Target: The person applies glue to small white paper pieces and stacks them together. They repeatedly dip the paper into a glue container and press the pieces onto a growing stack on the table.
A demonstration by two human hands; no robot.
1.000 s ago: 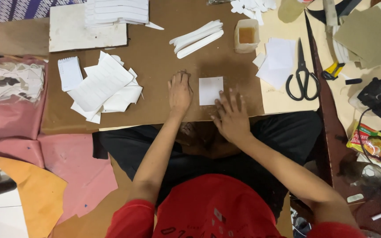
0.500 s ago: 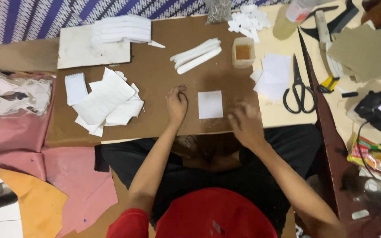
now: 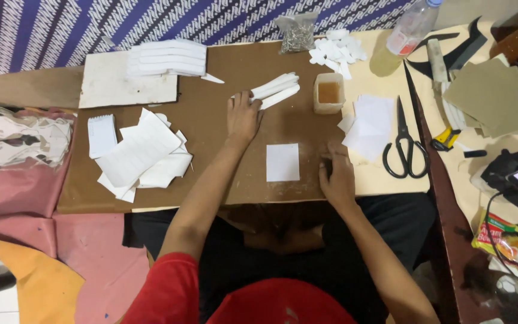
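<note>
Brown board (image 3: pixel 211 120) covers the tabletop, loose paper pile (image 3: pixel 142 156) at its left. Black scissors (image 3: pixel 406 147) lie to the right. White square (image 3: pixel 283 162) lies flat between both hands, untouched. Left hand (image 3: pixel 242 117) reaches forward, fingers on white folded strips (image 3: pixel 274 90). Right hand (image 3: pixel 337 177) rests loosely curled, holding nothing, beside the square.

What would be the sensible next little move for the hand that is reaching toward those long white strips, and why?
Probably the left hand should close its fingers on one of the long white strips. Its fingertips are already at the near end of that small pile, while the white square lies bare on the brown board and the right hand rests at the board's edge beside it.
</note>
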